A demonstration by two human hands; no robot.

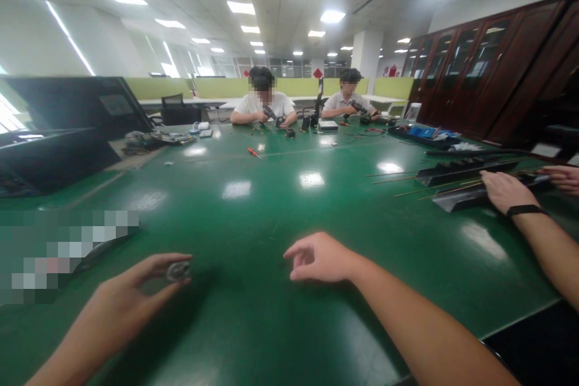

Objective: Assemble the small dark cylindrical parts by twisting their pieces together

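Left grip (118, 297), lower L of frame, has a small round metal pc (177, 272) pinched btw thumb & finger; right grip (322, 259), lower ctr, half-curled w/ a gap, nothing visible in it. Risk, prob.: tip-only hold slips if the thumb shifts, pc drops to the green worktop (253, 217). Pc's right at the tips, clear of the palm.

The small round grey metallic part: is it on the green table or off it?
Off: the left hand pinches the part between thumb and finger, above the glossy green table, with dark shadow below.
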